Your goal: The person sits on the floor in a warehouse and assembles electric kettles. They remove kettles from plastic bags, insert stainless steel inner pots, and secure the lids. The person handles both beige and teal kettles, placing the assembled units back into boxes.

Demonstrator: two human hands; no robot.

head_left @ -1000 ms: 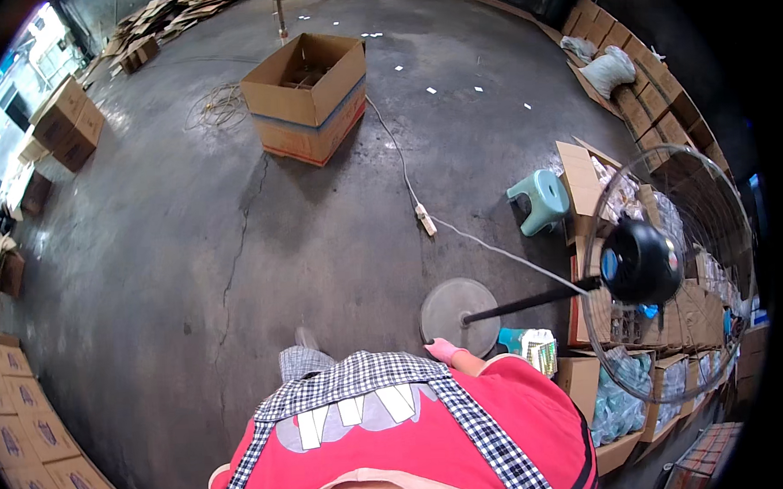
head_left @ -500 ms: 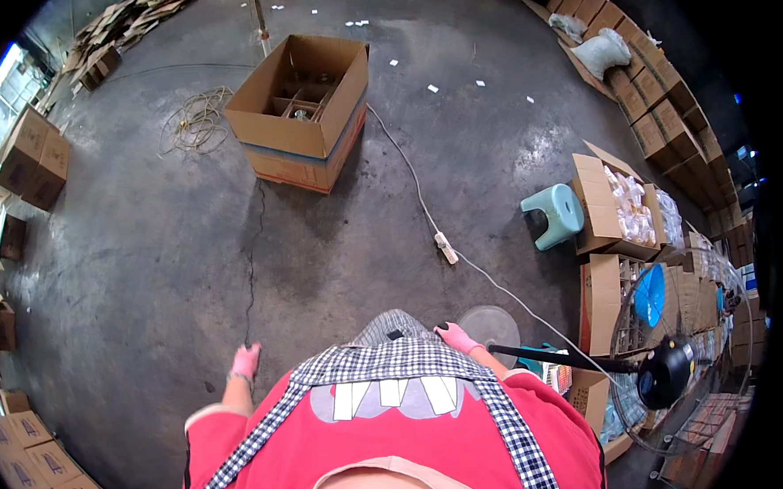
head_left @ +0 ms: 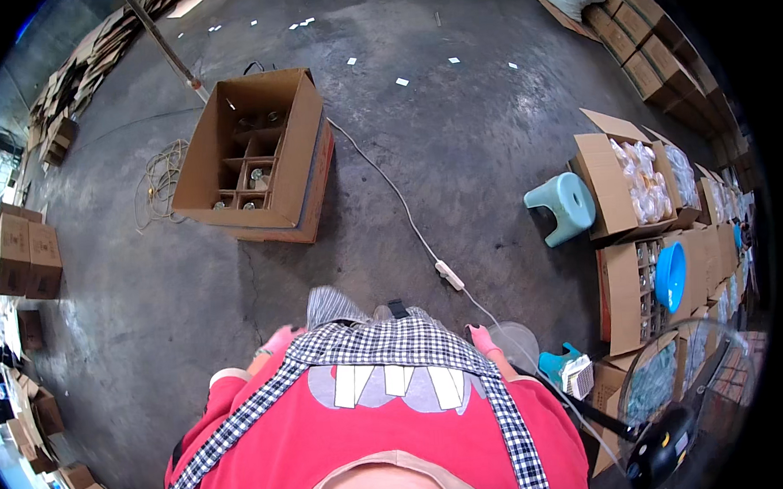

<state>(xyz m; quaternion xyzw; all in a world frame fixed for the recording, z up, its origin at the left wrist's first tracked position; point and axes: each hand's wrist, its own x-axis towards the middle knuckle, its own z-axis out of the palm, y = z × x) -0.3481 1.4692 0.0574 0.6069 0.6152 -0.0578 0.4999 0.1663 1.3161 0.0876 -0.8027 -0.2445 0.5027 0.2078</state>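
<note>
My left hand (head_left: 281, 340), in a pink glove, hangs low beside the checked apron (head_left: 396, 338); its fingers are blurred and partly hidden. My right hand (head_left: 482, 339), also pink-gloved, is low at the apron's other side, and I cannot make out its fingers. Neither hand is seen holding anything. Ahead to the left, an open cardboard box (head_left: 309, 182) stands on the floor. Cardboard dividers split its inside into compartments, and clear glass pieces (head_left: 258, 177) sit in several of them.
A white cable with a power strip (head_left: 449, 275) crosses the floor. To the right stand a light-blue stool (head_left: 571, 204), open boxes of wrapped goods (head_left: 641, 183), a blue basin (head_left: 670, 277) and a fan (head_left: 663, 447). A coiled cord (head_left: 160, 181) and a pole (head_left: 164, 48) are near the divided box.
The divided box now appears closer and more of its inside shows. My left hand has come in toward my body. The stool and the boxes on the right have shifted slightly in view.
</note>
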